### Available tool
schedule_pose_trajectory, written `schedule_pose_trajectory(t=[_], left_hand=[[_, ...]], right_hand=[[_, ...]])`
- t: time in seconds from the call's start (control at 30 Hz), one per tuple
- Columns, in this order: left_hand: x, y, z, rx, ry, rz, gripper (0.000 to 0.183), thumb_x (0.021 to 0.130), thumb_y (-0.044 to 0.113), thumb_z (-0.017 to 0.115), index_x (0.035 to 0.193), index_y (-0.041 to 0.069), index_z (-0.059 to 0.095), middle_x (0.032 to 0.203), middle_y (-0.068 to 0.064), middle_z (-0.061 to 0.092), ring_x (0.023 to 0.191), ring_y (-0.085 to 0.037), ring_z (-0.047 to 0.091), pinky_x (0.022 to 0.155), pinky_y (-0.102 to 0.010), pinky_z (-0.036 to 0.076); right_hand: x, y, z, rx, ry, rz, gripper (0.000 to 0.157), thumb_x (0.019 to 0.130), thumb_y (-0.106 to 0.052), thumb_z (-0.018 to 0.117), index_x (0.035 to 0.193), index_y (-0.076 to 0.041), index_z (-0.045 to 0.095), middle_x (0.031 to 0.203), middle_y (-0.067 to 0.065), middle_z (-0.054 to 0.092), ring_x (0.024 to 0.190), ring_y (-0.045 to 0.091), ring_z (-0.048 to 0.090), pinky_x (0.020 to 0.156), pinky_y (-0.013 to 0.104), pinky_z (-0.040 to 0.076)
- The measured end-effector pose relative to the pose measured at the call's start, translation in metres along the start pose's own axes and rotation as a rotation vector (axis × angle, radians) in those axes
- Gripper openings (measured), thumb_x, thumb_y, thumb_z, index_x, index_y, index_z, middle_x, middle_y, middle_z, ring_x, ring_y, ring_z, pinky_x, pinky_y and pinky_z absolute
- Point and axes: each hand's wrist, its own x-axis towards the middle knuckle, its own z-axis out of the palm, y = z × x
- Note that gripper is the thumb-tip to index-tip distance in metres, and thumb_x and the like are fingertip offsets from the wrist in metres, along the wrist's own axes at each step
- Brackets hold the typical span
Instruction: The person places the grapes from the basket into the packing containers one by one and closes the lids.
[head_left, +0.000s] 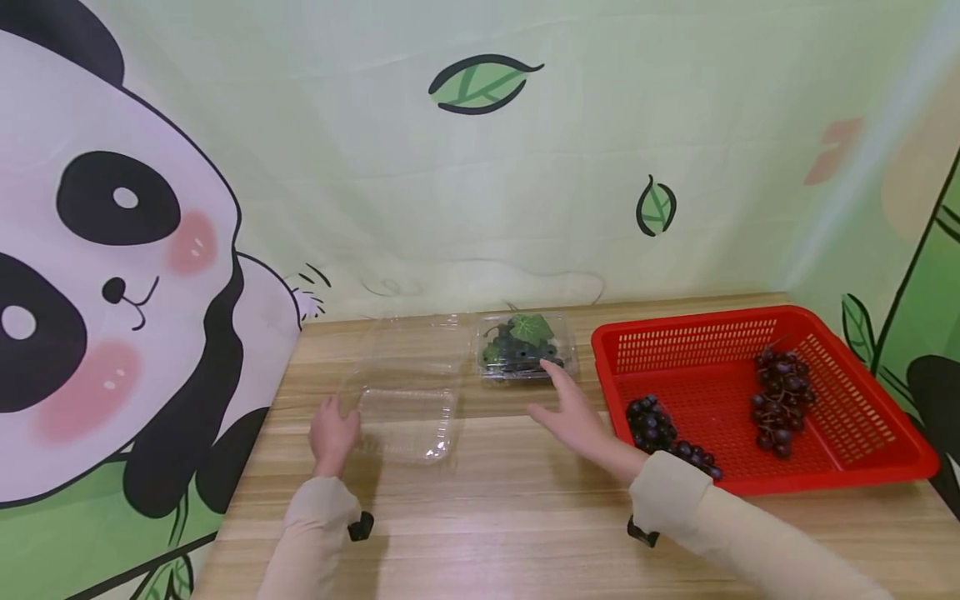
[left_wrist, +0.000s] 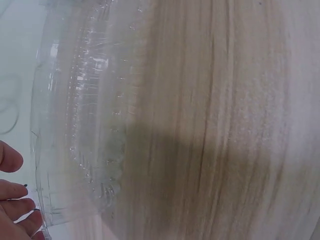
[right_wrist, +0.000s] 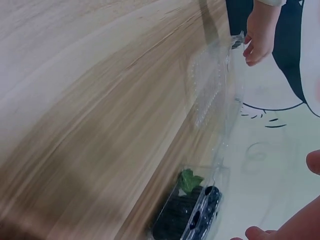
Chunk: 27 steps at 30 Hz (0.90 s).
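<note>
A clear plastic clamshell box (head_left: 407,423) lies with its lid raised on the left of the wooden table. My left hand (head_left: 333,435) is at the box's left edge, its fingers (left_wrist: 15,202) loosely bent and the thumb apart from them; whether they touch the rim is hard to tell. A second clear box (head_left: 564,337), closed, stands behind, with dark grapes (head_left: 517,354) and a green leaf (head_left: 531,328) inside. My right hand (head_left: 577,421) hovers in front of it with thumb and fingers spread, holding nothing.
A red plastic basket (head_left: 705,400) stands on the right of the table. Inside, a bunch of dark grapes (head_left: 782,400) lies at its right and more grapes (head_left: 651,423) at its front left corner. A cloth printed with a panda (head_left: 127,292) hangs behind the table.
</note>
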Motion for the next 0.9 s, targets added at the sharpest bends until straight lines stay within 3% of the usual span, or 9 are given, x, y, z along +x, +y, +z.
schedule_pose_trajectory(t=[0.17,0.37,0.53,0.9], left_hand=[[-0.002,0.000,-0.001,0.017,-0.015,-0.004,0.053,0.083,0.017,0.040,0.129,-0.009,0.035,0.135,-0.026,0.033,0.121,-0.044,0.030,0.100,-0.052,0.025],[-0.003,0.000,-0.001,0.018,-0.024,-0.002,0.051,0.084,0.014,0.039,0.129,-0.010,0.035,0.135,-0.027,0.033,0.122,-0.044,0.029,0.103,-0.051,0.022],[-0.003,-0.003,0.001,0.007,0.002,0.017,0.046,0.086,0.010,0.041,0.126,-0.010,0.038,0.133,-0.027,0.036,0.122,-0.044,0.031,0.104,-0.048,0.021],[-0.006,-0.010,0.005,-0.050,0.068,0.089,0.049,0.071,-0.005,0.039,0.120,-0.011,0.047,0.127,-0.026,0.045,0.119,-0.041,0.039,0.101,-0.046,0.029]], right_hand=[[-0.002,0.005,-0.013,-0.007,-0.031,-0.030,0.070,0.083,-0.020,0.057,0.140,-0.006,0.018,0.145,0.016,0.019,0.132,0.034,0.020,0.102,0.051,0.025],[-0.004,0.011,-0.028,-0.016,-0.043,0.002,0.073,0.083,-0.023,0.058,0.141,-0.008,0.016,0.146,0.016,0.017,0.130,0.035,0.023,0.097,0.051,0.031],[-0.005,0.015,-0.042,-0.029,-0.021,0.011,0.075,0.083,-0.024,0.057,0.141,-0.005,0.014,0.146,0.018,0.015,0.131,0.036,0.019,0.101,0.054,0.024],[-0.007,0.027,-0.067,-0.072,0.010,0.041,0.077,0.084,-0.022,0.056,0.141,-0.002,0.009,0.146,0.020,0.011,0.131,0.038,0.017,0.101,0.054,0.024]])
